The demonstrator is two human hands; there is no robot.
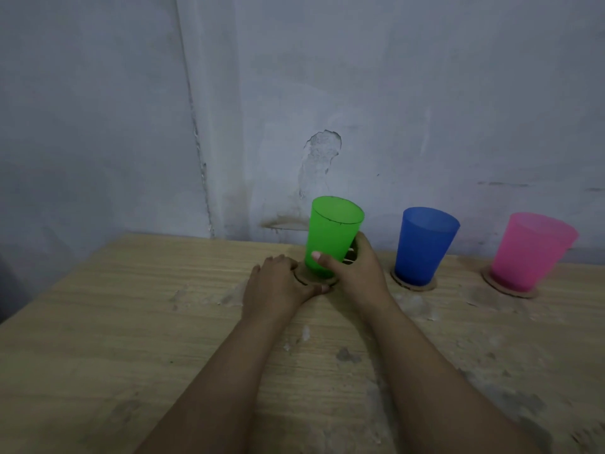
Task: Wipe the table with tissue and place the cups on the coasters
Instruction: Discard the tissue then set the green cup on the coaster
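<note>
Reaching forward over a pale wood-grain bench (114, 322), two bare forearms meet at a green plastic cup (332, 235) near the far edge. The right hand (355, 268) wraps around the lower half of the green cup, thumb across the near side and fingers curled behind, so its grip is closed on the cup. The cup stands upright on a round brown coaster (302, 279), most of which is hidden by the hands. The left hand (278, 285) lies flat on the bench, fingers spread and released, with its fingertips and thumb touching the coaster's left and near rim; it grasps nothing.

To the right, well apart from the hands, a blue cup (424, 245) stands upright on its own coaster (414, 285). Further right, a pink cup (530, 252) stands on a third coaster (510, 291). The three cups form a row along the back of the bench.

The bench top shows scattered pale smudges and grey stains. Behind it rises a grey-white wall (425, 93) with a chipped patch of plaster above the green cup.
</note>
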